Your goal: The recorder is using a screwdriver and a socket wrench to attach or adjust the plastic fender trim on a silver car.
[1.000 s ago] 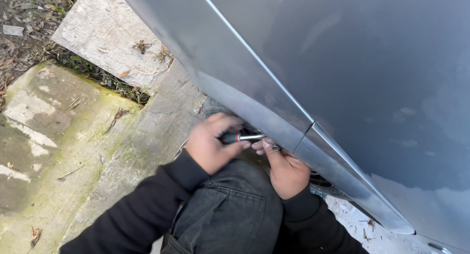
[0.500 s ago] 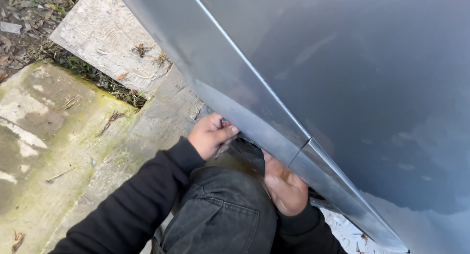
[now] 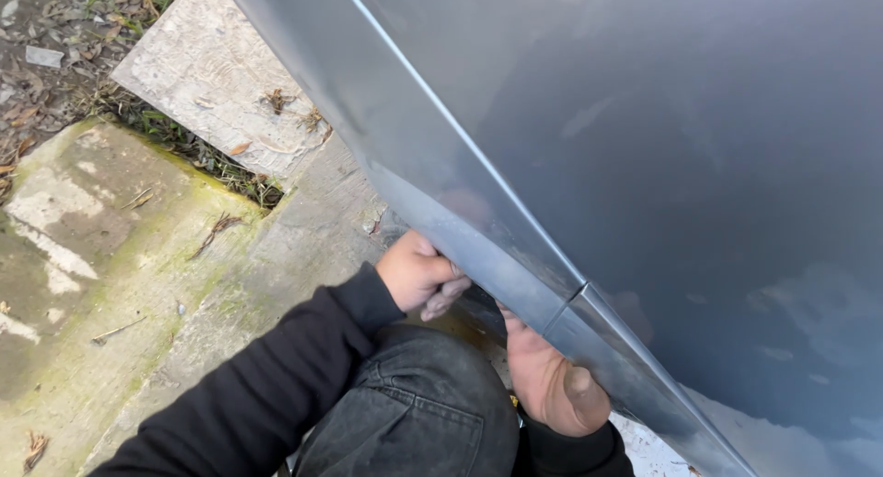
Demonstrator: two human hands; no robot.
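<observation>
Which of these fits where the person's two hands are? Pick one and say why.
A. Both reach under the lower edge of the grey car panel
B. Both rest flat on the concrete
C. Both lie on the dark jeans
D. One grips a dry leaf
A: the left hand and right hand both tuck their fingers beneath the grey car panel, above the knee.

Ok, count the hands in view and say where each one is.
2. The left hand is at the lower edge of the grey car body panel, fingers tucked under it. The right hand is beside it, reaching underneath. Nothing held is visible.
</observation>
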